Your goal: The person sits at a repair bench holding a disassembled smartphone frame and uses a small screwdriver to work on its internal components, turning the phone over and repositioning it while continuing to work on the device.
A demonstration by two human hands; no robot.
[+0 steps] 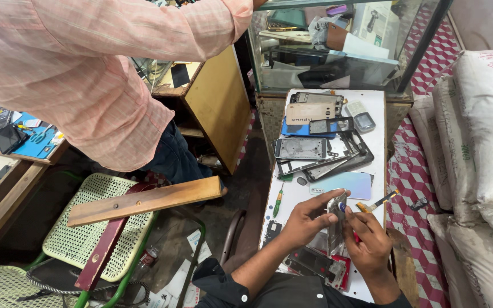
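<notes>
- Left hand (pixel 302 221) has its grip closed on a clear phone case (pixel 335 228), held upright just above the near end of the white tabletop (pixel 375 102).
- Right hand (pixel 369 244) pinches the case's other edge, fingers clamped tight.
- Phone frames (pixel 320 149) and a green screwdriver (pixel 278 201) lie further up the tabletop.
- Another person's pink sleeve (pixel 87 63) stretches overhead, left.

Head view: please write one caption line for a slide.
Both hands, left hand and right hand, hold a phone frame above a parts-strewn white table.
</notes>
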